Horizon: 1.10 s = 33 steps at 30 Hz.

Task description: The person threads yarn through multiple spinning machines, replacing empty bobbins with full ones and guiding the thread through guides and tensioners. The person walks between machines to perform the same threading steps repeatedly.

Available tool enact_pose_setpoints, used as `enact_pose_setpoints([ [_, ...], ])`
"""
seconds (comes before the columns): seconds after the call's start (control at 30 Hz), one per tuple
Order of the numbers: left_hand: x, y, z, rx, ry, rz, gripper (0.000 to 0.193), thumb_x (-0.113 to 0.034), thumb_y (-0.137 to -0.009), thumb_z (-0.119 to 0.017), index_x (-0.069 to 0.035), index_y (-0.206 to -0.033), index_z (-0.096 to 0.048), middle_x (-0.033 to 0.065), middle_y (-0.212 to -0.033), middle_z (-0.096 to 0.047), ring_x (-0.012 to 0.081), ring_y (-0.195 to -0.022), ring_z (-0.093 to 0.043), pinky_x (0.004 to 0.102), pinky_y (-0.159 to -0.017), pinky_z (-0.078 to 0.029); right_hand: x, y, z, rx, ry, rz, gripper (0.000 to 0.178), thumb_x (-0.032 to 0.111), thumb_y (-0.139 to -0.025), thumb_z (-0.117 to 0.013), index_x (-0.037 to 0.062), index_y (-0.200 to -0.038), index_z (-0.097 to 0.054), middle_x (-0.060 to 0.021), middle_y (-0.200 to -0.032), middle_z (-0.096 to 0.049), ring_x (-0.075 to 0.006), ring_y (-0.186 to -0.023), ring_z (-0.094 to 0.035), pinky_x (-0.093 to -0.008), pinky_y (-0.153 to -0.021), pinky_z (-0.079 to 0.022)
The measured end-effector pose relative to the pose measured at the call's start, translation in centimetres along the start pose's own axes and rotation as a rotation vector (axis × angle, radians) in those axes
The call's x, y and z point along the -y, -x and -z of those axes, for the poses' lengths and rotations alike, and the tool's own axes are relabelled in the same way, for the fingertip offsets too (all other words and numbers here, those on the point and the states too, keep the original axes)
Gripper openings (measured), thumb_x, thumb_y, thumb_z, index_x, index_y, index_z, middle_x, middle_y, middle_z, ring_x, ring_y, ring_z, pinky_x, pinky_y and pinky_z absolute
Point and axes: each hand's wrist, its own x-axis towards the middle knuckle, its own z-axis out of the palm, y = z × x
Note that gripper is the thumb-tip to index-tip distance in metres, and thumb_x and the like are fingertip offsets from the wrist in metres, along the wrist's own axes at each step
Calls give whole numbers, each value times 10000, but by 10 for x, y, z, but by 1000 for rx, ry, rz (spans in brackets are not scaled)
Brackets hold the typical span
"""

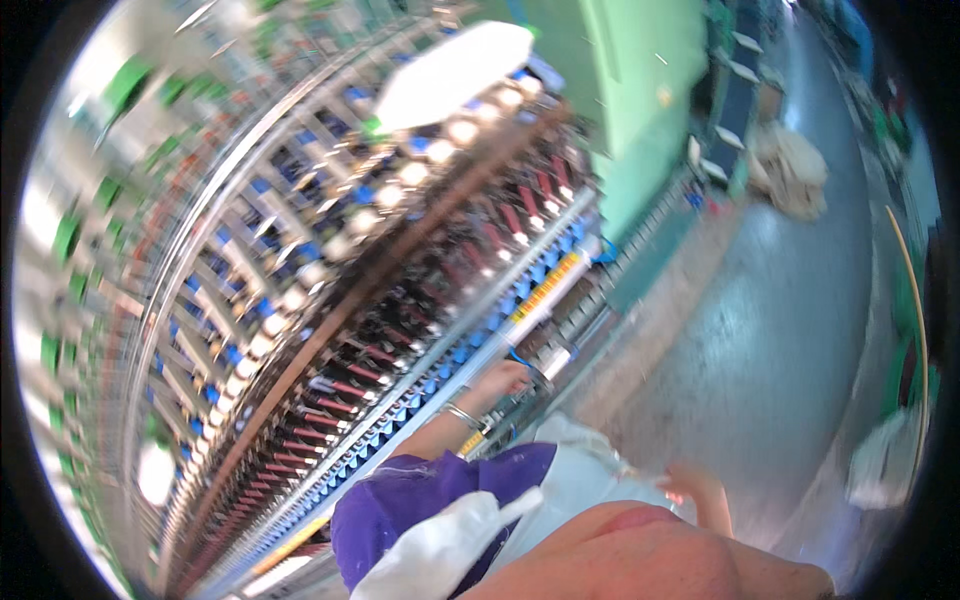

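Observation:
A long spinning machine with rows of dark red spindles (375, 350) runs diagonally across the head view. My left hand (500, 378), with a bracelet at the wrist, is closed beside the machine's lower front rail (475, 365). Whatever its fingers hold, if anything, is hidden. Just past it sits a small white cylinder (553, 360). My right hand (690, 488) hangs low on the right, close to a pale cloth (580, 450) at my waist. Motion smears its fingers.
Over the spindles hangs a large white roving bobbin (455, 75) with green ends. A green machine cabinet (645, 90) closes the far end. Along the grey aisle floor (740, 330) stand a beige sack (790, 170) and, at far right, a white bundle (885, 460).

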Motion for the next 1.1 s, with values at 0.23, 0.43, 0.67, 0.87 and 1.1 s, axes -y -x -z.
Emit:
enact_pose_setpoints([
  [0.23,-4,-126,-9,-363,117,338,199,-225,-919,-568,-43,-998,-589,77,-814,-669,146,-575,-613,264,-473,-486,-158,-112,8,-177,-154,-87,337,345,-728,-649,15,-776,-692,-195,-796,-686,-313,-768,-681,-421,-675,-528],
  [0.43,-168,-376,-178,-230,171,135,221,-177,-884,-566,-83,-685,-568,33,-554,-540,95,-381,-430,230,-330,-275,-259,-54,184,-361,-348,-248,495,459,-792,-626,88,-1118,-601,-165,-981,-677,-336,-928,-652,-435,-779,-510],
  [0.67,-470,-606,-549,538,-125,-366,250,-202,-921,-610,-29,-1101,-605,58,-1006,-654,140,-905,-630,268,-773,-519,-368,-43,369,-490,-704,-467,346,396,-881,-499,194,-1153,-572,-136,-1078,-654,-340,-962,-639,-439,-780,-505],
  [0.87,-548,-805,-698,396,-792,-784,197,-183,-921,-589,-34,-1047,-617,15,-855,-638,107,-747,-585,269,-664,-478,-552,-63,547,-860,-578,-235,305,336,-849,-535,210,-1113,-623,-129,-1074,-657,-331,-962,-638,-435,-771,-507],
  [1.1,-468,-855,-635,250,-1288,279,449,-424,-885,-491,-64,-1124,-613,221,-999,-657,391,-899,-631,474,-764,-496,-760,-40,807,-558,-371,-255,315,323,-818,-578,153,-1064,-676,-134,-952,-687,-321,-932,-652,-431,-770,-517],
])
